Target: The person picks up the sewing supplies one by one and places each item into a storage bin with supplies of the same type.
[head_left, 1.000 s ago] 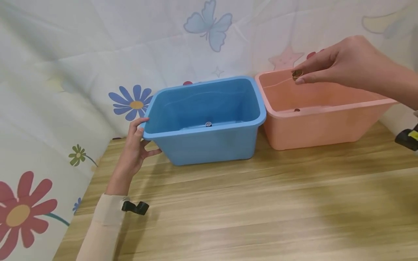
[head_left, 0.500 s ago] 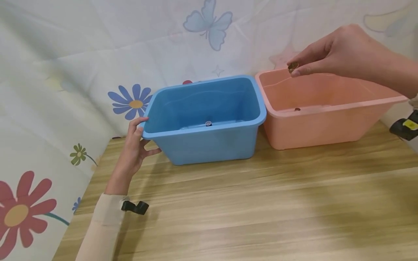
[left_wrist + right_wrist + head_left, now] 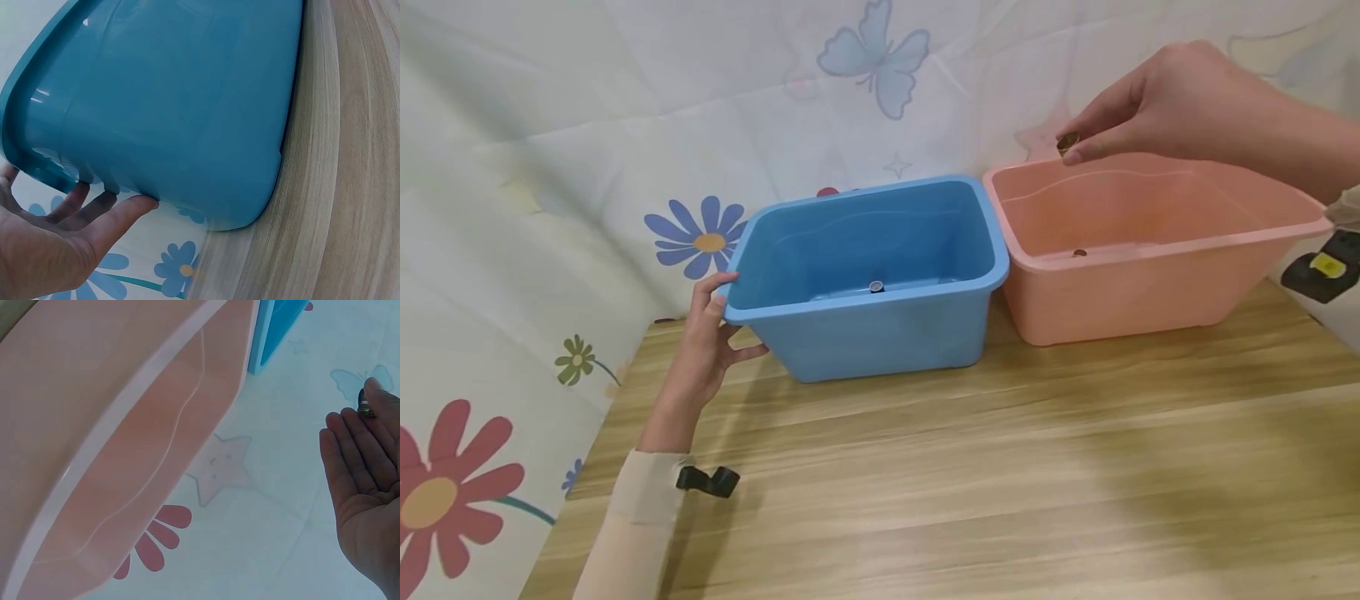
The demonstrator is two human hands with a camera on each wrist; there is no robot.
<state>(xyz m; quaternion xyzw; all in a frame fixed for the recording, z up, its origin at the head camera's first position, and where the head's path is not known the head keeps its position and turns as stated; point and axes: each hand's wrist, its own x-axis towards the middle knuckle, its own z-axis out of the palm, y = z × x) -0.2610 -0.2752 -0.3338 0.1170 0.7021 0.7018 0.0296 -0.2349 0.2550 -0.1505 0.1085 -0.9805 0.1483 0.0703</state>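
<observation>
At the left end of the blue tub (image 3: 865, 333), my left hand (image 3: 706, 346) holds the rim, with other fingers against the outer end wall. The left wrist view shows fingertips touching the blue wall. My right hand (image 3: 1187, 108) is raised over the back left of the pink tub (image 3: 1150, 292). Thumb and index finger pinch a small brass-coloured, ring-like metal piece (image 3: 1067, 143), partly covered by the fingertips. Inside the blue tub lies a small dark piece with a pale round top (image 3: 877, 287). A small brown piece (image 3: 1079, 252) shows inside the pink tub.
Both tubs stand side by side on a wood-grain table (image 3: 925, 483), their rims nearly touching. Behind them hangs a white cloth (image 3: 760, 83) printed with flowers and a butterfly. A black wrist camera (image 3: 709, 481) sits on each arm.
My right hand has risen and shifted slightly left with the brass-coloured piece still pinched. The left hand keeps its place on the blue rim, and the tubs stay put.
</observation>
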